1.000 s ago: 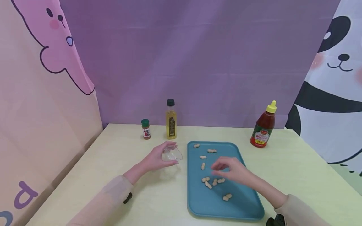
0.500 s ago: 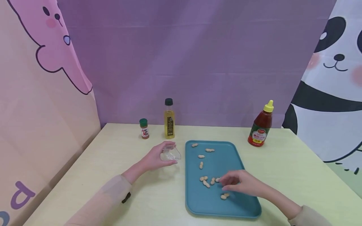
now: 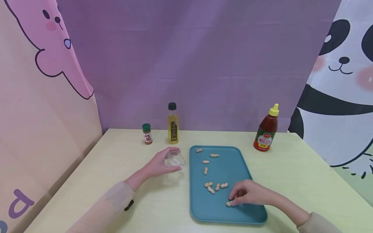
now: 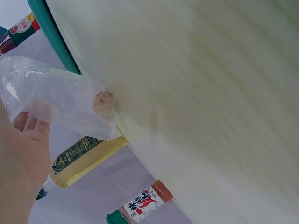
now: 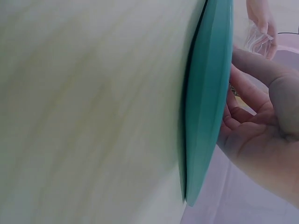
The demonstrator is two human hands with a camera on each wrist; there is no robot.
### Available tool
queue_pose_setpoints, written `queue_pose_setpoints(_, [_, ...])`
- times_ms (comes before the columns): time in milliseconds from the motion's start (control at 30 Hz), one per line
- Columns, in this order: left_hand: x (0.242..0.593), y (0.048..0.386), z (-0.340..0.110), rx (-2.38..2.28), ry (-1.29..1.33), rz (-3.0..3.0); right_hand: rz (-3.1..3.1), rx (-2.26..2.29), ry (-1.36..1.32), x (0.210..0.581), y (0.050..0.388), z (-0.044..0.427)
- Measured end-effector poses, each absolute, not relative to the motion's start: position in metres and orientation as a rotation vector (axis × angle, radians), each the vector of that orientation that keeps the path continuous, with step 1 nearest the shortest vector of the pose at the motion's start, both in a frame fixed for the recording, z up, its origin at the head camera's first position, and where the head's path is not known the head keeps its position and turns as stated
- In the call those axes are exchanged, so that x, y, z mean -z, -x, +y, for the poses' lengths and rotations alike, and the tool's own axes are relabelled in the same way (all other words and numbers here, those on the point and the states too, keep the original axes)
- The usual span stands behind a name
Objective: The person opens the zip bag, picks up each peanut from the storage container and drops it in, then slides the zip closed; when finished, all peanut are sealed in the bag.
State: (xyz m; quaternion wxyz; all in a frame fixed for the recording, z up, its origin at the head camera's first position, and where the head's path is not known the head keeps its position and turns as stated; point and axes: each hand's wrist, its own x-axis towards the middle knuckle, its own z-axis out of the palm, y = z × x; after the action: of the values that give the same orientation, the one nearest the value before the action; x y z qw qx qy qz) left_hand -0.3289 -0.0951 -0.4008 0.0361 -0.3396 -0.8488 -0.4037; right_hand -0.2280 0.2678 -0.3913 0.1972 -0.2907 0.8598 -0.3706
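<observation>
My left hand [image 3: 158, 164] holds a clear plastic bag [image 3: 176, 159] by its opening, left of the blue tray [image 3: 228, 168]. In the left wrist view, one peanut [image 4: 103, 103] shows in the bottom of the bag [image 4: 70, 100]. Over the tray's near right part, my right hand [image 3: 253, 193] pinches a peanut [image 3: 228, 204] between thumb and fingers, partly covering it. Several other peanuts lie on the tray, among them a peanut [image 3: 224, 185] just beyond this hand. In the right wrist view, the tray's side [image 5: 205, 102] hides the fingertips.
Along the back of the pale table [image 3: 128, 155] stand a small green-capped spice jar [image 3: 147, 134], a bottle of yellow oil [image 3: 173, 127] and, at the right, a ketchup bottle [image 3: 265, 131]. A purple cloth [image 3: 189, 64] hangs behind.
My right hand has moved down and toward the near part of the tray, onto a peanut, and its fingers have closed in. My left hand keeps holding the bag in place.
</observation>
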Motion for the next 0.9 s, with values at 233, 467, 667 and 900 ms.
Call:
queue_pose_setpoints(233, [0.4,0.328,-0.095,1.229,1.046,-2.606,2.415,1.031,0.819,0.392,0.228,0.269])
queue_pose_setpoints(467, [0.4,0.327,-0.095,1.228,1.032,-2.616,2.429,1.051,0.801,0.391,0.23,0.268])
queue_pose_setpoints(667, [0.4,0.326,-0.096,1.235,1.039,-2.613,2.447,1.051,0.791,0.387,0.232,0.268])
queue_pose_setpoints(900, [0.399,0.326,-0.095,1.229,1.032,-2.621,2.495,1.053,0.815,0.378,0.238,0.264])
